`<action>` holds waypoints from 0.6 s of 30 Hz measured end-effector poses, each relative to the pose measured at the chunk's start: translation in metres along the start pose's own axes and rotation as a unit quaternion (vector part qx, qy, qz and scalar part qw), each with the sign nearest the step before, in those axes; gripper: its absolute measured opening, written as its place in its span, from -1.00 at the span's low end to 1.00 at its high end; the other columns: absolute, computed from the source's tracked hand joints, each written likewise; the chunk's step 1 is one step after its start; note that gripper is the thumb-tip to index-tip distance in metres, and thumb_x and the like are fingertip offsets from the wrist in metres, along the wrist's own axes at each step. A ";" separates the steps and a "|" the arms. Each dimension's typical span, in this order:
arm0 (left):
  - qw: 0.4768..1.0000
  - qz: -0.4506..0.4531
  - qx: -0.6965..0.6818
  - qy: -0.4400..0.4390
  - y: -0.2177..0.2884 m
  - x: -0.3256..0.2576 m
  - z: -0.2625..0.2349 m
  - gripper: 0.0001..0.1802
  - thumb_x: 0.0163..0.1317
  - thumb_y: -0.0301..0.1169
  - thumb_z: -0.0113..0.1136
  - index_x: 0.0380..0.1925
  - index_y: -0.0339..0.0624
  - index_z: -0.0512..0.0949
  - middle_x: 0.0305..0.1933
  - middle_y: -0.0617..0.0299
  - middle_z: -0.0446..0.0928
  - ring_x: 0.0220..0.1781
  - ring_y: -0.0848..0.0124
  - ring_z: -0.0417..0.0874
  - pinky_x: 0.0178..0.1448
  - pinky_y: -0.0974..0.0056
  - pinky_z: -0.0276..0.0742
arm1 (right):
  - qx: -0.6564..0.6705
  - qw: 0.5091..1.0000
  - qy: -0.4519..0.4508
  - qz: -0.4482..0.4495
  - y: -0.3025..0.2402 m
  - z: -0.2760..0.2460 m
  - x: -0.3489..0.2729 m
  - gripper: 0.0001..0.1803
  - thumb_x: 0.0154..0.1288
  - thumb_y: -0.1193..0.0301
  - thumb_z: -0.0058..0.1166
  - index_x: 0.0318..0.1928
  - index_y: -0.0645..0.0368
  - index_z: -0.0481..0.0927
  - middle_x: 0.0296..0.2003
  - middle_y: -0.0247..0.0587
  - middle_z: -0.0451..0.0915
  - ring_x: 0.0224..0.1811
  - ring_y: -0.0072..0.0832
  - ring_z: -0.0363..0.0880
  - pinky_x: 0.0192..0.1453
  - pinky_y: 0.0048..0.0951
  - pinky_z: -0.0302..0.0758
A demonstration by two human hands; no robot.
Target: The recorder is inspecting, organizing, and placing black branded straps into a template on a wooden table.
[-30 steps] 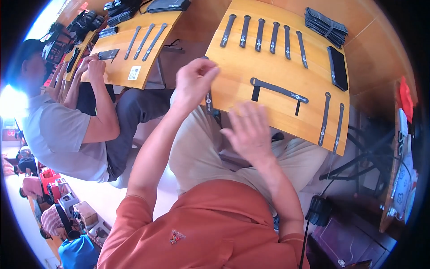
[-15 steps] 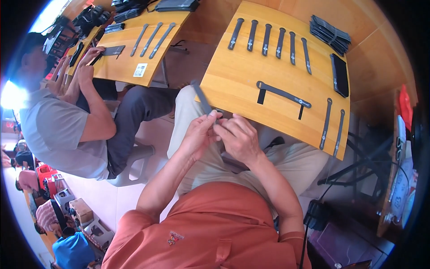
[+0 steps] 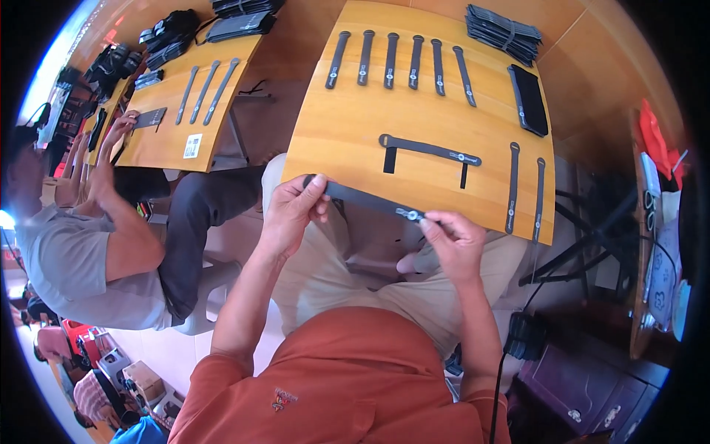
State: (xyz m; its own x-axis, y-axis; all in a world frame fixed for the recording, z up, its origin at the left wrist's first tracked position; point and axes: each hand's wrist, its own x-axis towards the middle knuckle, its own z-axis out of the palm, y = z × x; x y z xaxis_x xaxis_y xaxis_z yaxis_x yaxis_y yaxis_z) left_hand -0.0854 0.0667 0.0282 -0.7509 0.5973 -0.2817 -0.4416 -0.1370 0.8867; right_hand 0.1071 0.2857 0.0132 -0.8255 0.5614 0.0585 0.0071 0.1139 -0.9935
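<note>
A dark grey strap (image 3: 370,198) is stretched between my two hands, just off the table's near edge. My left hand (image 3: 292,211) pinches its left end under the thumb, and my right hand (image 3: 455,243) grips the end with the pale printed mark. Beyond it on the wooden table (image 3: 333,122) lies another grey strap (image 3: 429,149) with a rounded, slotted end. A wider black strip (image 3: 390,160) and a narrow black strip (image 3: 464,175) show below that strap. Several similar straps (image 3: 390,63) form a row farther back, and two more, including a long strap (image 3: 512,189), lie at the right.
At the back right sit a banded bundle of grey strips (image 3: 504,35) and a black flat stack (image 3: 528,102). To my left a co-worker (image 3: 89,237) sits at a second table (image 3: 166,144) with straps on it. A black cable (image 3: 500,385) hangs at lower right.
My hands were close together by the strap's lower end; they have moved apart, and the strap now runs nearly level between them. The whole view has shifted, with the tables farther left.
</note>
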 end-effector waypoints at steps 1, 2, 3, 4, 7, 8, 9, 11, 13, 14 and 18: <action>0.999 -0.005 0.052 -0.014 -0.002 0.005 0.000 -0.68 0.56 -0.21 0.17 -0.18 -0.26 0.68 -0.35 0.34 0.62 -0.44 0.62 0.54 -0.35 0.45 0.50 | -0.015 0.999 0.024 -0.021 0.003 -0.006 0.005 -0.83 0.36 0.54 0.34 -0.08 0.32 0.73 -0.31 -0.23 0.76 -0.30 -0.63 0.70 -0.22 -0.63 0.60; 0.994 -0.010 0.105 -0.028 -0.002 0.010 0.002 -0.72 0.53 -0.25 0.21 -0.22 -0.26 0.68 -0.37 0.35 0.61 -0.45 0.63 0.54 -0.37 0.46 0.50 | -0.015 0.999 0.026 -0.020 0.004 -0.010 0.009 -0.83 0.36 0.54 0.34 -0.08 0.32 0.73 -0.31 -0.23 0.76 -0.30 -0.63 0.70 -0.22 -0.63 0.60; 0.994 -0.012 0.106 -0.030 -0.003 0.015 0.005 -0.72 0.53 -0.25 0.21 -0.22 -0.26 0.68 -0.37 0.35 0.61 -0.45 0.63 0.54 -0.37 0.46 0.50 | 0.000 0.998 0.066 -0.010 0.003 -0.015 0.013 -0.82 0.37 0.55 0.32 -0.06 0.35 0.72 -0.31 -0.21 0.75 -0.30 -0.60 0.71 -0.20 -0.61 0.62; 0.990 -0.005 0.134 -0.038 -0.002 0.020 0.012 -0.75 0.51 -0.27 0.25 -0.24 -0.25 0.68 -0.40 0.36 0.60 -0.46 0.62 0.55 -0.37 0.46 0.51 | 0.016 0.994 0.106 0.000 0.002 -0.019 0.017 -0.81 0.38 0.57 0.31 -0.04 0.37 0.70 -0.31 -0.19 0.75 -0.29 -0.58 0.72 -0.18 -0.59 0.64; 0.989 -0.024 0.138 -0.048 0.003 0.035 0.033 -0.77 0.47 -0.30 0.30 -0.27 -0.25 0.68 -0.44 0.37 0.59 -0.46 0.62 0.56 -0.34 0.48 0.54 | 0.009 0.991 0.131 0.016 0.007 -0.034 0.030 -0.78 0.39 0.57 0.30 0.00 0.40 0.68 -0.30 -0.18 0.75 -0.28 -0.54 0.74 -0.16 -0.54 0.66; 0.991 -0.048 0.114 -0.049 0.003 0.041 0.038 -0.78 0.46 -0.31 0.31 -0.27 -0.26 0.68 -0.45 0.37 0.59 -0.45 0.62 0.56 -0.31 0.48 0.55 | 0.005 0.990 0.141 0.028 0.009 -0.038 0.033 -0.79 0.39 0.56 0.30 -0.02 0.40 0.69 -0.29 -0.17 0.75 -0.29 -0.55 0.73 -0.18 -0.56 0.66; 0.991 -0.051 0.115 -0.048 0.003 0.049 0.041 -0.78 0.46 -0.31 0.31 -0.27 -0.26 0.68 -0.45 0.37 0.59 -0.45 0.62 0.56 -0.31 0.48 0.55 | 0.005 0.989 0.142 0.031 0.009 -0.041 0.037 -0.79 0.39 0.56 0.30 -0.02 0.40 0.69 -0.29 -0.17 0.75 -0.29 -0.55 0.73 -0.18 -0.56 0.66; 0.987 -0.043 0.132 -0.077 0.001 0.062 0.044 -0.80 0.44 -0.33 0.33 -0.28 -0.26 0.69 -0.41 0.37 0.63 -0.44 0.63 0.58 -0.30 0.48 0.56 | -0.006 0.985 0.169 0.043 0.010 -0.044 0.045 -0.79 0.40 0.56 0.29 -0.03 0.42 0.69 -0.31 -0.20 0.74 -0.33 -0.58 0.71 -0.20 -0.58 0.66; 0.984 -0.031 0.160 -0.072 0.000 0.077 0.050 -0.79 0.43 -0.34 0.35 -0.27 -0.29 0.70 -0.41 0.35 0.64 -0.43 0.64 0.57 -0.29 0.48 0.56 | -0.023 0.983 0.181 0.036 0.016 -0.049 0.054 -0.80 0.40 0.55 0.29 -0.03 0.42 0.69 -0.32 -0.21 0.73 -0.36 -0.60 0.70 -0.22 -0.59 0.65; 0.980 -0.016 0.188 -0.067 -0.001 0.084 0.052 -0.79 0.41 -0.36 0.37 -0.26 -0.33 0.71 -0.41 0.34 0.65 -0.41 0.64 0.56 -0.28 0.49 0.55 | -0.041 0.980 0.192 0.026 0.018 -0.051 0.058 -0.80 0.41 0.54 0.28 -0.04 0.42 0.69 -0.33 -0.23 0.72 -0.38 -0.61 0.68 -0.23 -0.59 0.65; 0.969 -0.019 0.239 -0.064 -0.004 0.102 0.054 -0.81 0.40 -0.39 0.37 -0.23 -0.33 0.72 -0.38 0.32 0.67 -0.39 0.64 0.57 -0.27 0.49 0.55 | -0.066 0.979 0.191 0.022 0.026 -0.058 0.072 -0.78 0.43 0.52 0.26 0.00 0.40 0.70 -0.34 -0.25 0.71 -0.40 -0.63 0.66 -0.25 -0.59 0.64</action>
State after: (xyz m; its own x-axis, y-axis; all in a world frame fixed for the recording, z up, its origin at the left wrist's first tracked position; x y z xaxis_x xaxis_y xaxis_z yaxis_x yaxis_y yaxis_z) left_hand -0.1339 0.1711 0.0159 -0.6586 0.6917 -0.2964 -0.1665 0.2502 0.9538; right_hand 0.0809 0.3763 -0.0032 -0.5510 0.8313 0.0730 0.1314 0.1728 -0.9762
